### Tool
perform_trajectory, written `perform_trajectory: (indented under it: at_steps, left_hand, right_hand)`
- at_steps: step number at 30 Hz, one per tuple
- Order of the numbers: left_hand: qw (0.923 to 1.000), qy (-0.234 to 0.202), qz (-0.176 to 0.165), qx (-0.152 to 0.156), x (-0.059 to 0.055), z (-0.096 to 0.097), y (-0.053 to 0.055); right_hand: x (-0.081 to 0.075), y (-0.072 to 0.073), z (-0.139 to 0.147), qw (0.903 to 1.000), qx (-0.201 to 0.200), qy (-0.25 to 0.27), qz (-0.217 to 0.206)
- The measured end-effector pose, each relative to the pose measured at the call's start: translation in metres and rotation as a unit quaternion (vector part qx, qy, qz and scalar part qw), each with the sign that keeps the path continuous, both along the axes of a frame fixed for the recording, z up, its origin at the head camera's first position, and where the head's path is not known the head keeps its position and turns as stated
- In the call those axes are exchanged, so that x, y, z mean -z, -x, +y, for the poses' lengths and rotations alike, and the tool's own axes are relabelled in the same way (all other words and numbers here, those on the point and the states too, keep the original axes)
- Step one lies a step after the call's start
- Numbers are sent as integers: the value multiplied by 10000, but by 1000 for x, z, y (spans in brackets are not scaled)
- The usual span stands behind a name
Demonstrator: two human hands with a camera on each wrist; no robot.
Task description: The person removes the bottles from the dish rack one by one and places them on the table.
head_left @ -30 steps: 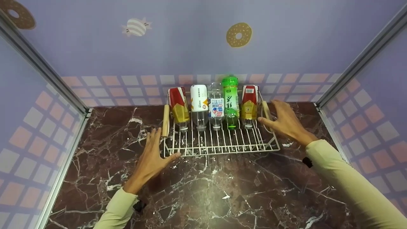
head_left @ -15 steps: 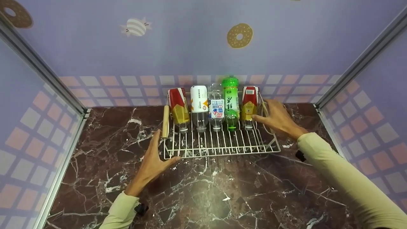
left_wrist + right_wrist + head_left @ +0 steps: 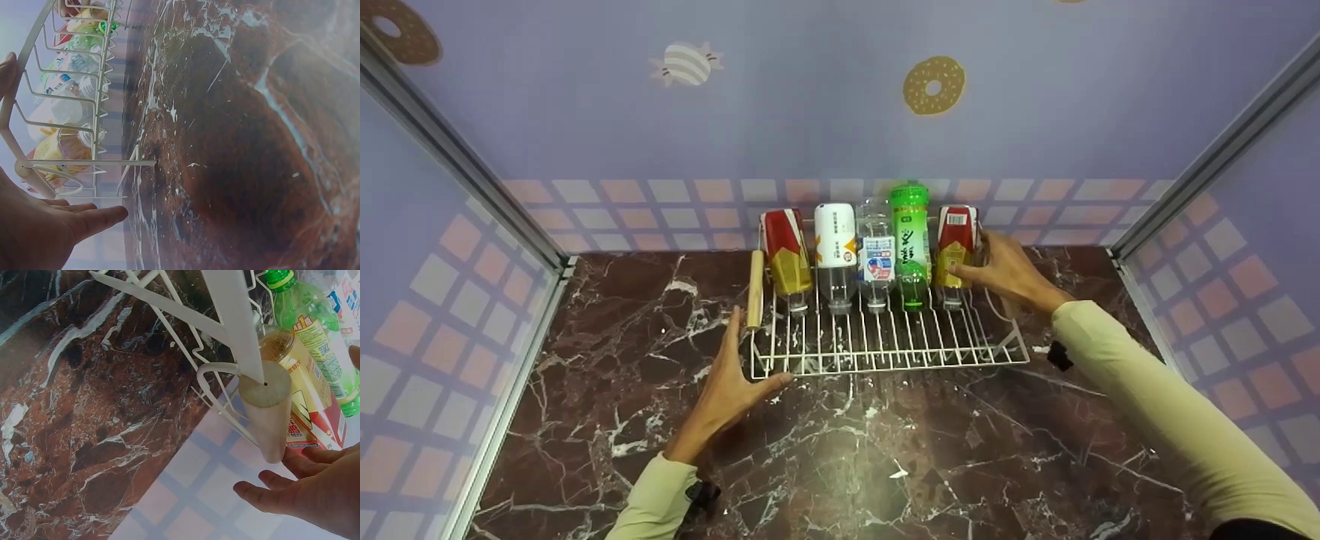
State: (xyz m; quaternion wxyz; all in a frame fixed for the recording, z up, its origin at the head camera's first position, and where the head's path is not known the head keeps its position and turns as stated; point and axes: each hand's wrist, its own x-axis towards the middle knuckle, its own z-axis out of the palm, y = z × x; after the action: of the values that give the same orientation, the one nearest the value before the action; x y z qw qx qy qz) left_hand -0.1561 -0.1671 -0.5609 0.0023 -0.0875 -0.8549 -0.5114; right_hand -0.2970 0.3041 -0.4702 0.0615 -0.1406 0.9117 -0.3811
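Observation:
A white wire rack (image 3: 885,370) with wooden handles holds a row of bottles lying with their necks toward me. My left hand (image 3: 733,390) is spread at the rack's front left corner, below the left handle (image 3: 755,289). My right hand (image 3: 1009,274) reaches around the rack's right end. Its thumb lies over the right red-and-yellow bottle (image 3: 958,232) in the head view. In the right wrist view, its loosely extended fingers (image 3: 253,495) are at that bottle's base and the right handle (image 3: 264,422). A green bottle (image 3: 911,236) lies beside that bottle.
Further left in the rack are a clear bottle (image 3: 877,259), a white-labelled bottle (image 3: 836,232) and another red-and-yellow bottle (image 3: 787,259). The rack stands on a dark marbled surface (image 3: 870,450), close to the patterned back wall (image 3: 810,112). Panels rise on both sides.
My right hand has moved left and inward, its thumb now over the right red-and-yellow bottle. The left hand stays by the front corner, its fingers slightly lower against the rack.

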Motion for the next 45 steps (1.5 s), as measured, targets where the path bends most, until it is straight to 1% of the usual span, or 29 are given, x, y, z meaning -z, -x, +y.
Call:
perform_trajectory:
  at_steps: [6,11,16,19,22,26,29,35,45]
  left_hand:
    - [9992,-384,-29,102,1,3,2]
    - [9991,-408,-7,104,1,6,0]
    - [9993,-362,-64,59,2,7,-2]
    - [9993,-372,-87,51,2,8,-3]
    - [9989,-440,-153,84,2,9,-3]
    - [9984,-501,-252,120,4,9,-3]
    - [9984,-482,-274,117,5,9,-2]
    - [9976,-580,-359,131,8,8,-1]
    - [9971,-640,-418,23,8,7,2]
  right_hand:
    - [0,6,-1,9993,238,23,-276]
    - [3,10,-2,9981,322,143,-509]
    - [5,13,-2,9988,241,65,-421]
    - [5,13,-2,9990,185,128,-387]
    - [6,14,-2,9985,238,217,-446]
    - [6,14,-1,9980,306,206,-507]
    - [5,14,0,9980,316,189,-506]
    - [3,14,-1,9972,475,268,-507]
    - [-5,10,-3,9963,641,368,-446]
